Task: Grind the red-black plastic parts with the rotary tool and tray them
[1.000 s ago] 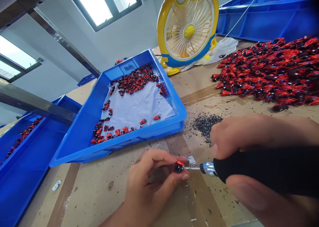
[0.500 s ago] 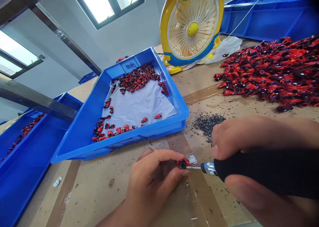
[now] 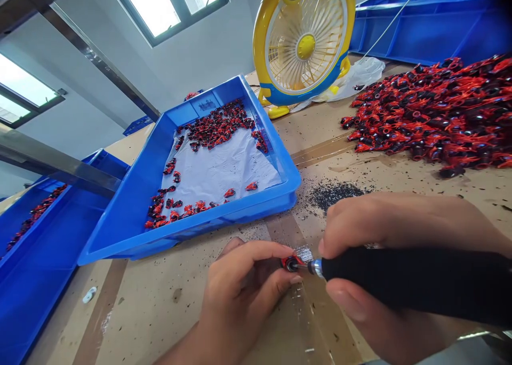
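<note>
Between thumb and forefinger, my left hand (image 3: 244, 285) pinches a small red and black plastic part (image 3: 288, 262), its round opening turned to the right. My right hand (image 3: 384, 279) is wrapped round a thick black power screwdriver (image 3: 412, 282) with a silver collar. The thin metal bit reaches into the part's opening; its tip is hidden inside. Just beyond my hands, black shavings (image 3: 336, 194) are scattered on the cardboard-covered table (image 3: 160, 301).
A blue tray (image 3: 292, 186) lined with white sheet holds several red and black parts. A large pile of such parts (image 3: 436, 114) lies at the right. A yellow fan (image 3: 306, 47) stands behind; more blue bins (image 3: 408, 31) are at the back and the left (image 3: 60, 237).
My right hand has moved left with the power screwdriver, and its bit now goes deeper into the part. My left hand keeps its pinch almost in place.
</note>
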`<state>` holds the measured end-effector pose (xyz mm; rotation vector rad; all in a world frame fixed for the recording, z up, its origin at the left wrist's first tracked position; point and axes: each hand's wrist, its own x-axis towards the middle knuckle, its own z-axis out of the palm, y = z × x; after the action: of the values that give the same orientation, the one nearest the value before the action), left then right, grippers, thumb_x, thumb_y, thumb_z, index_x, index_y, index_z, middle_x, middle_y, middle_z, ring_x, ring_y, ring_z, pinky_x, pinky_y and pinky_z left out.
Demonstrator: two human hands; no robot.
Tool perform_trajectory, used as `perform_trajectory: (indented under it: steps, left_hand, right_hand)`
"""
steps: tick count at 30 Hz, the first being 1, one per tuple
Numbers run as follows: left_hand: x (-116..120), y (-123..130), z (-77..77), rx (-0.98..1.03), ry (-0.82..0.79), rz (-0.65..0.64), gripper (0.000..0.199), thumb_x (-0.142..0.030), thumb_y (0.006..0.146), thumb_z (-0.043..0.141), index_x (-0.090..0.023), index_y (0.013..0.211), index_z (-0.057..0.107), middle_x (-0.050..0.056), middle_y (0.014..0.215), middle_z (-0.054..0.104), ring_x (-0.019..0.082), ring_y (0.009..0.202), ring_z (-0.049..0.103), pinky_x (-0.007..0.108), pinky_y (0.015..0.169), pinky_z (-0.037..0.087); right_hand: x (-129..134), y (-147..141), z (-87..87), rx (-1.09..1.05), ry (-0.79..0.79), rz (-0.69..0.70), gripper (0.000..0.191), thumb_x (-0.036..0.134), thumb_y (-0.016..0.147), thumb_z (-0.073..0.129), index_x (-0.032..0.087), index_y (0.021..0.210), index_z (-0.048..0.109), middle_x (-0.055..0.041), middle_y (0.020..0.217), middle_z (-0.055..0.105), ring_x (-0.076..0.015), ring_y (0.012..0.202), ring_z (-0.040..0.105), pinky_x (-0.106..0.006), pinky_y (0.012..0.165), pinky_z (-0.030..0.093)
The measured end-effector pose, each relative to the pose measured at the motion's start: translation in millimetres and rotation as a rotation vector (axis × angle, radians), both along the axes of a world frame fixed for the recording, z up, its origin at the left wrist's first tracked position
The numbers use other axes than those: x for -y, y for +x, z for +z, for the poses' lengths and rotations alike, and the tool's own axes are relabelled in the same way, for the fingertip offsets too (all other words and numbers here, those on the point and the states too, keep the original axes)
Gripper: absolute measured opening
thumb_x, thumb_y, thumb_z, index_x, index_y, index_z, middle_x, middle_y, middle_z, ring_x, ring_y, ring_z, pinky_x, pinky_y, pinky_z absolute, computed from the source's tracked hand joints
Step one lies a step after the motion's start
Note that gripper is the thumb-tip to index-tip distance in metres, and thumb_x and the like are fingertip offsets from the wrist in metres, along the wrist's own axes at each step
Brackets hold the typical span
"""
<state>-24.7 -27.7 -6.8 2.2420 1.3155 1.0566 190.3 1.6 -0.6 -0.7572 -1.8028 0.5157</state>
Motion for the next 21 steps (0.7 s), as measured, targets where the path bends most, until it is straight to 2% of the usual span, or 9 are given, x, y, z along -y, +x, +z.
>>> perform_trajectory:
  steps: [4, 8, 12, 16, 21]
  left_hand:
    - [0.9, 0.3, 1.3, 0.003, 0.009, -0.008, 0.014, -0.012, 0.095, 0.077, -0.026, 0.100, 0.076, -0.008, 0.086, 0.086, 0.007, 0.058, 0.071, 0.020, 0.056, 0.049]
    - [-0.2, 1.7, 2.5, -0.007, 0.016, 0.007, 0.013, -0.012, 0.094, 0.077, -0.025, 0.099, 0.077, -0.007, 0.084, 0.086, 0.008, 0.055, 0.069, 0.021, 0.052, 0.047]
    - [-1.4, 2.3, 3.0, -0.021, 0.010, 0.027, 0.011, -0.015, 0.094, 0.078, -0.024, 0.099, 0.078, -0.006, 0.080, 0.085, 0.009, 0.052, 0.067, 0.022, 0.051, 0.048]
    - [-0.1, 1.6, 2.8, -0.018, 0.002, 0.030, 0.015, -0.012, 0.093, 0.077, -0.026, 0.098, 0.078, -0.008, 0.081, 0.084, 0.008, 0.054, 0.067, 0.021, 0.053, 0.048]
    - [0.7, 0.1, 1.7, -0.012, -0.014, 0.046, 0.018, -0.010, 0.091, 0.079, -0.027, 0.097, 0.077, -0.011, 0.077, 0.082, 0.007, 0.052, 0.064, 0.021, 0.052, 0.046]
  right_hand:
    - [-2.6, 0.4, -1.5, 0.024, 0.013, 0.045, 0.006, 0.021, 0.084, 0.062, 0.025, 0.085, 0.058, 0.0103, 0.065, 0.059, -0.0047, 0.052, 0.051, -0.018, 0.060, 0.048]
    - [-3.4, 3.4, 0.7, 0.037, -0.005, 0.007, 0.004, 0.021, 0.083, 0.062, 0.024, 0.083, 0.060, 0.0110, 0.066, 0.060, -0.0037, 0.055, 0.054, -0.017, 0.059, 0.046]
    - [-4.1, 5.9, 4.0, 0.103, 0.033, 0.040, 0.007, 0.019, 0.083, 0.064, 0.024, 0.085, 0.060, 0.0103, 0.067, 0.063, -0.0039, 0.054, 0.054, -0.019, 0.049, 0.038]
    - [-4.9, 4.3, 3.8, 0.041, 0.003, 0.014, 0.004, 0.021, 0.083, 0.061, 0.024, 0.083, 0.061, 0.0104, 0.063, 0.058, -0.0045, 0.052, 0.049, -0.019, 0.056, 0.043]
    - [-7.0, 4.5, 3.6, 0.092, 0.024, 0.014, 0.005, 0.020, 0.082, 0.060, 0.024, 0.081, 0.061, 0.0119, 0.060, 0.054, -0.0027, 0.049, 0.043, -0.019, 0.044, 0.029]
